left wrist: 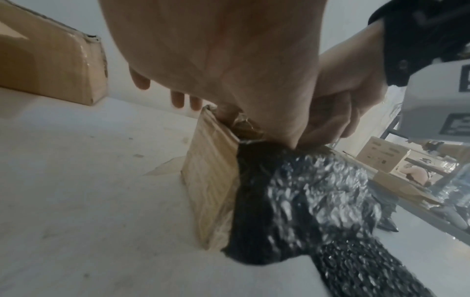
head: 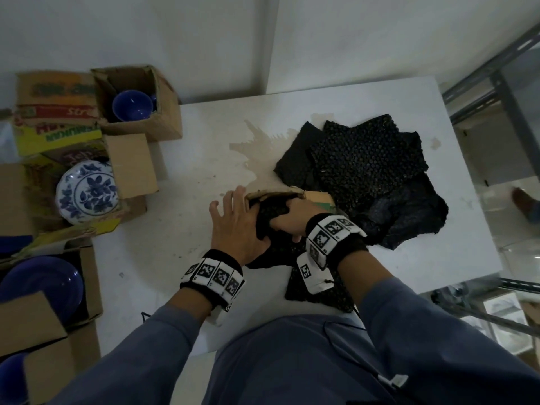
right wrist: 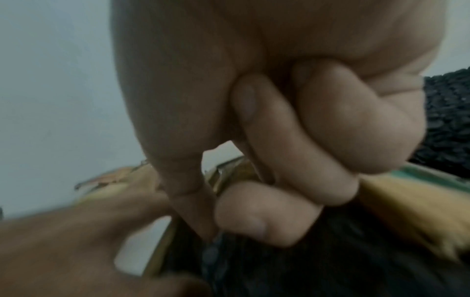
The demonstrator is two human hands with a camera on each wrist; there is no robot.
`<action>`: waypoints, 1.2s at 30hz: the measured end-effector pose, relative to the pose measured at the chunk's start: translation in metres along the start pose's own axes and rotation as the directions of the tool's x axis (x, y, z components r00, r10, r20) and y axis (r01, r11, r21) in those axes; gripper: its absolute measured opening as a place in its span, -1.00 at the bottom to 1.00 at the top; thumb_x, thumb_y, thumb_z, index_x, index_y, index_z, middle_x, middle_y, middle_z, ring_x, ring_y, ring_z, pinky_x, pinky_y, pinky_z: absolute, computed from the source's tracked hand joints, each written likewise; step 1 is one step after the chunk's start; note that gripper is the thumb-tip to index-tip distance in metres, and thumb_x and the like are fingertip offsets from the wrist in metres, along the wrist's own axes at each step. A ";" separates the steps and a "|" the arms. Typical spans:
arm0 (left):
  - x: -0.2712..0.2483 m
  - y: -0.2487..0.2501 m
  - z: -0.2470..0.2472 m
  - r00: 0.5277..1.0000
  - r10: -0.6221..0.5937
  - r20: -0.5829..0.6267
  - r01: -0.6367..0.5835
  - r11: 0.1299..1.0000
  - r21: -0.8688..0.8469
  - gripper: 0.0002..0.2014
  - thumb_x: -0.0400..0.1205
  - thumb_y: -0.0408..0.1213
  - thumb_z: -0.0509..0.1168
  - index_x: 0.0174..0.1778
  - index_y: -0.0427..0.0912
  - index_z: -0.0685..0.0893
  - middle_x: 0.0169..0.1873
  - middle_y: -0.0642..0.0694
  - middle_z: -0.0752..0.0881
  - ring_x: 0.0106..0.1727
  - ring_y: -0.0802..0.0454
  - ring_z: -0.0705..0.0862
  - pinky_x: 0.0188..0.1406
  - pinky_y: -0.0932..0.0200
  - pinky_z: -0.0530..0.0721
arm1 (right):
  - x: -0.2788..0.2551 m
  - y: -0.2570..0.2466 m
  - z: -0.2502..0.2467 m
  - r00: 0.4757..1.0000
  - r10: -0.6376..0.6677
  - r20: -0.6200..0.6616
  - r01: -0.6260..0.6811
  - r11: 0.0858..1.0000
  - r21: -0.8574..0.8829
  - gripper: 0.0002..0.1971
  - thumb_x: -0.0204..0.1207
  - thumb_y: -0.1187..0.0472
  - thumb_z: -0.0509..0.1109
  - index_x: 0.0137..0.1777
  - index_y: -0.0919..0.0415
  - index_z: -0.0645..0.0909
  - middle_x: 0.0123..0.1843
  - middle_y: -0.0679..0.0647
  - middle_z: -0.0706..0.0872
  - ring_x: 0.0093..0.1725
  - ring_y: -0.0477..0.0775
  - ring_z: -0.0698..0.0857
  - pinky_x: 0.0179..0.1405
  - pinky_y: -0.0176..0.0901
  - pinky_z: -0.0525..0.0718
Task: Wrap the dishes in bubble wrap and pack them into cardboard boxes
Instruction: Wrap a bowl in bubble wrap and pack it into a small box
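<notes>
On the white table, my right hand is pinching a black bubble-wrapped bundle into a small cardboard box, my left hand bracing open-fingered; next, I judge, pushing it fully inside.

Head view looks steeply down on table; both wrist views close, low, sharing black wrapped bundle.
</notes>
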State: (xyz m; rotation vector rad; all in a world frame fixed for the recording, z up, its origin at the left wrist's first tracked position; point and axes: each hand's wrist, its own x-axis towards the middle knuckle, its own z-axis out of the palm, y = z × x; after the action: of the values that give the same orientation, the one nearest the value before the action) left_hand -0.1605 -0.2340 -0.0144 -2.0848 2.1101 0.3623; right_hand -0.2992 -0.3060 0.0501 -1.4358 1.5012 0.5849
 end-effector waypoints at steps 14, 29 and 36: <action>-0.053 0.000 -0.013 0.943 0.117 0.310 -0.050 0.975 -0.218 -0.54 0.61 0.28 0.18 0.22 0.03 0.65 0.12 -0.08 0.66 0.09 -0.09 0.68 -0.10 0.09 0.54 | 0.001 0.002 0.024 0.997 -0.078 -0.006 0.076 0.986 -0.146 -0.32 0.53 -0.10 0.35 0.60 0.06 0.25 0.08 0.16 0.64 -0.08 0.23 0.68 -0.18 -0.02 0.69; -0.013 0.007 0.003 0.913 0.390 0.117 -0.400 0.913 0.082 -0.33 0.60 0.00 0.18 0.64 -0.13 0.28 0.63 -0.20 0.28 0.52 -0.17 0.36 0.24 -0.21 0.47 | -0.028 0.035 0.051 0.958 -0.186 -0.217 0.120 0.951 -0.286 -0.55 0.56 0.03 0.32 0.40 0.20 0.43 0.26 0.21 0.51 0.26 0.31 0.57 0.10 0.11 0.64; -0.026 0.022 0.002 0.981 0.187 0.056 -0.179 0.976 -0.121 -0.35 0.61 -0.10 0.28 0.61 -0.13 0.25 0.56 -0.20 0.29 0.42 -0.20 0.47 -0.14 -0.01 0.70 | -0.027 0.037 0.071 0.928 -0.268 -0.259 0.153 0.908 -0.391 -0.41 0.64 -0.04 0.19 0.61 0.17 0.26 0.57 0.23 0.28 0.46 0.32 0.37 0.35 0.18 0.51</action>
State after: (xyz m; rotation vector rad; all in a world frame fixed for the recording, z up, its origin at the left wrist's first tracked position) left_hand -0.1822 -0.2081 -0.0076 -1.9103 2.2985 0.5830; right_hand -0.3162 -0.2247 0.0327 -2.0319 1.4931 0.5400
